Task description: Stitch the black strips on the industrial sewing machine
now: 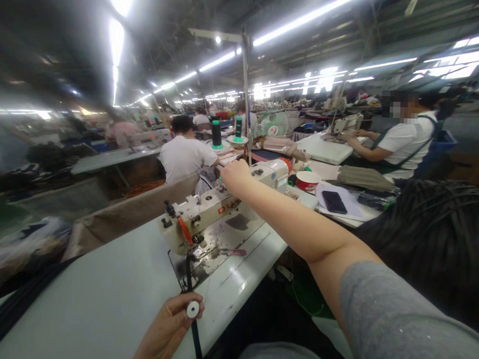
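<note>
Bobbin (193,309), small, round and white, sits in the left grip (169,323), low in the view and in front of the needle end of the sewing machine (207,210). Its flat disc faces the wearer, with the dark centre hole showing, so its axle points roughly toward the camera; the length along that axle is hidden. Thumb and fingers of the left grip are closed on it, pinching it near the fingertips, above the near part of the white desk (101,300).

A narrow black strap (196,343) comes from the machine's needle area and passes behind those fingers toward the bottom of the view, its long axis nearly upright there, leaning slightly right at the lower end. Whether the fingers touch it cannot be told.

The right grip (235,178) is at the end of an outstretched arm, at the far side of the machine, near its top. Its fingers are curled, but their tips are hidden; whether they hold anything cannot be told.

The machine's long arm runs slantwise, from the needle end at lower left to the far end at upper right. Beside the needle plate lies a pink-handled tool (237,252), its handle pointing right. Beyond stand two dark thread cones (216,134), upright. Farther right, a phone (334,202) lies on white paper (354,207), near a red-and-white tub (307,182).
</note>
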`<state>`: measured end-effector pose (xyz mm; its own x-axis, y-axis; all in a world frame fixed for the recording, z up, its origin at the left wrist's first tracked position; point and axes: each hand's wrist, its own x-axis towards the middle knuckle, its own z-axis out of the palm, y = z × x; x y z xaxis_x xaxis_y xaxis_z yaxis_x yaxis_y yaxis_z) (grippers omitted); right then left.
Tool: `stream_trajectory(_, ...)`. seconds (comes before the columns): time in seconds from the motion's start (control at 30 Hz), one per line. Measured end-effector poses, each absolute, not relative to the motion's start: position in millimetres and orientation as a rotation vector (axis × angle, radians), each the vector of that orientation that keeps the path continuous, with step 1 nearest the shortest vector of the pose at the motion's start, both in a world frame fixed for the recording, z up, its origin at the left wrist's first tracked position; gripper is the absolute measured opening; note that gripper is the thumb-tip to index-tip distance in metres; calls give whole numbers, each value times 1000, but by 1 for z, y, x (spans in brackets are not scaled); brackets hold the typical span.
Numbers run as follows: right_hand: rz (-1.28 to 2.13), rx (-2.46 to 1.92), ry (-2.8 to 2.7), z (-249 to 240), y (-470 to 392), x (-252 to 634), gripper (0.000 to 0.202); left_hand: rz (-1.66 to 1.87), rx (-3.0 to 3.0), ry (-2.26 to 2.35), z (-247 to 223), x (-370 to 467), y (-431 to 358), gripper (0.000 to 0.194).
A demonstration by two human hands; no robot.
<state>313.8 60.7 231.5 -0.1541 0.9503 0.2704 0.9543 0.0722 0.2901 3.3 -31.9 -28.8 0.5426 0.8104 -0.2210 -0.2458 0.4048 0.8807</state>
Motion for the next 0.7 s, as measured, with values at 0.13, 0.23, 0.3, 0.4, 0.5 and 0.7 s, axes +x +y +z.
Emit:
stream_trajectory(0.13,-628,-1930,-2328,227,55,311,33,755,945,706,-27,3,-32,50)
stream_trajectory(0.23,-582,-1933,-2280,223,46,313,28,741,963,686,-22,5,-34,52)
stream_trajectory(0.3,-552,-1958,-2218,220,40,317,29,674,1005,665,-16,8,-37,52)
stream_trajectory(0.4,-550,-1856,-2094,206,26,322,31,460,1109,621,-7,9,-42,51)
stream_trajectory(0.5,-560,-1705,-1924,171,6,322,29,302,1180,553,3,9,-44,57)
stream_trajectory(0.7,-208,-1868,-1786,53,-31,313,17,104,1218,446,2,6,-40,61)
